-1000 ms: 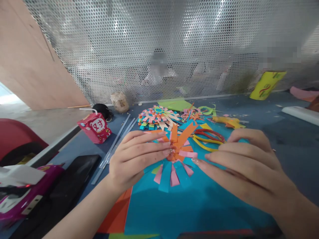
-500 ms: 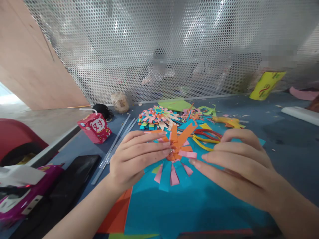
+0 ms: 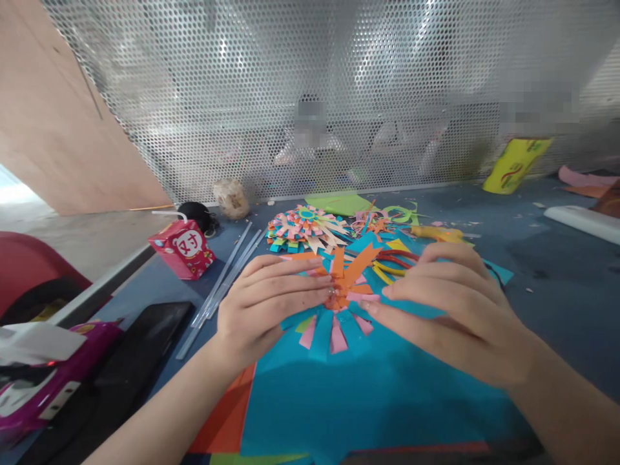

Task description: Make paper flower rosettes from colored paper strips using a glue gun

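A paper flower (image 3: pixel 339 330) of orange, blue and pink strips lies on a stack of blue paper (image 3: pixel 378 400). My left hand (image 3: pixel 268 303) rests over the flower's left side, fingers together and pressed on its orange centre; the thumb is out of sight. On the other side, my right hand (image 3: pixel 460 316) is closed at the end of a looped pink paper strip (image 3: pixel 356 297) by the centre; its fingertips partly cover that end. Red-and-yellow-handled scissors (image 3: pixel 387 271) lie just behind, partly hidden by my right hand.
A finished-looking layered paper flower (image 3: pixel 307 226) and paper scraps (image 3: pixel 378 223) lie behind. A yellow glue gun (image 3: pixel 438 234) is further right. At left are clear glue sticks (image 3: pixel 220 290), a drink carton (image 3: pixel 181 248) and a black phone (image 3: pixel 145 342). Perforated metal (image 3: pixel 271 97) borders the table.
My right hand has shifted slightly left towards the flower's centre, taking the pink strip's end with it. My left hand stays on the flower.
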Tool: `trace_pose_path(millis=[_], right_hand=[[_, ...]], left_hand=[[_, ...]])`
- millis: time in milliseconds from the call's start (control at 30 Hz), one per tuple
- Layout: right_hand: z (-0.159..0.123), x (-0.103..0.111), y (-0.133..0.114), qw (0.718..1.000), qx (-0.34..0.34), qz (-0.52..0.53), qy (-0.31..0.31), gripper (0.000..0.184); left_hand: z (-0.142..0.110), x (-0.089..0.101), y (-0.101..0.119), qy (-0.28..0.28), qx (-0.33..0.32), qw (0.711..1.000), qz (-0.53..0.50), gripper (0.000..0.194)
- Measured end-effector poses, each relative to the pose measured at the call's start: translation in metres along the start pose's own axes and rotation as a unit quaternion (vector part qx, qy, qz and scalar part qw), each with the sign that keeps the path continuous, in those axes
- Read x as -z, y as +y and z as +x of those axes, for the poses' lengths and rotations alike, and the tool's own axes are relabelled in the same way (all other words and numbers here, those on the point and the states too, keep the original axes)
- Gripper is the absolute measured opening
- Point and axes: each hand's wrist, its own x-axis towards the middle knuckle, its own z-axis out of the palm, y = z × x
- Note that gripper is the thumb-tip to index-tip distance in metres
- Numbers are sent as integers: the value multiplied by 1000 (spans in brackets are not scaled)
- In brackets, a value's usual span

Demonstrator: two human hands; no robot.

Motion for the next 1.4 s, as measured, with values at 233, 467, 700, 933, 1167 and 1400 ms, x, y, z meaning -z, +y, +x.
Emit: trace_pose_path(millis=[233, 467, 700, 933, 1167, 1400], right_hand=[[-2, -13, 8, 976, -190, 109, -9, 19], [1, -21, 15, 890, -376, 255, -48, 20], [0, -27, 17, 850, -427, 304, -53, 15], [-2, -33, 17, 828, -452, 330, -36, 17], [0, -32, 15, 851, -418, 315, -51, 8], [-1, -33, 15, 843, -427, 324, -56, 7]], left_hand=[[0, -18, 2, 6, 246, 958, -149, 3], [3, -27, 6, 7, 488, 785, -382, 12], [2, -29, 3, 29, 533, 740, -410, 22], [2, -30, 3, 18, 552, 734, -395, 24], [5, -30, 4, 22, 558, 725, -404, 23], [6, -31, 4, 20, 540, 733, -413, 20]])
